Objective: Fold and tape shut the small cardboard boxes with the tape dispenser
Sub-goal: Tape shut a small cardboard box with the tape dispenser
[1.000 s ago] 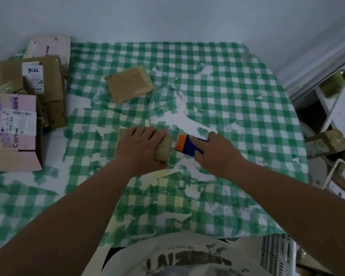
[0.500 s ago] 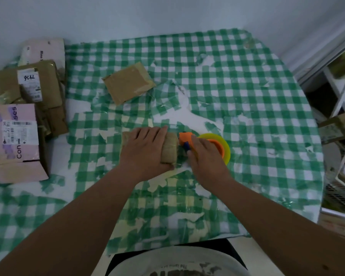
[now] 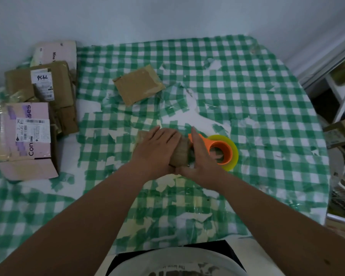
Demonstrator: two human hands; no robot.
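While the left hand (image 3: 157, 145) stays flat on the small box (image 3: 180, 154) as it was half a second ago, fingers straight and pressing down, the right hand (image 3: 200, 156) has shifted: it now stands on edge against the box's right end, fingers extended along the dispenser (image 3: 220, 150). Whether the thumb is curled round the handle cannot be told, since the hand hides it. More of the dispenser shows than before: the orange plastic hub is a full ring, and the translucent yellow-green tape roll (image 3: 234, 154) around it lies clear of the fingers on the right. A second ago only the blue and orange handle end showed.

Sitting in the middle of the table (image 3: 267, 116), the box is mostly covered by the left hand; its exposed right end is brown cardboard, rounded and dull. Glossy green-and-white check cloth covers the table, much of it worn through to white patches and wrinkled with stuck clear tape.

Farther back lies a flat brown taped box (image 3: 138, 84) with shiny tape at its edges. At the left edge is a pile of larger cartons (image 3: 48, 86), brown cardboard with white labels, and a pink printed carton (image 3: 22, 136) with an open flap.
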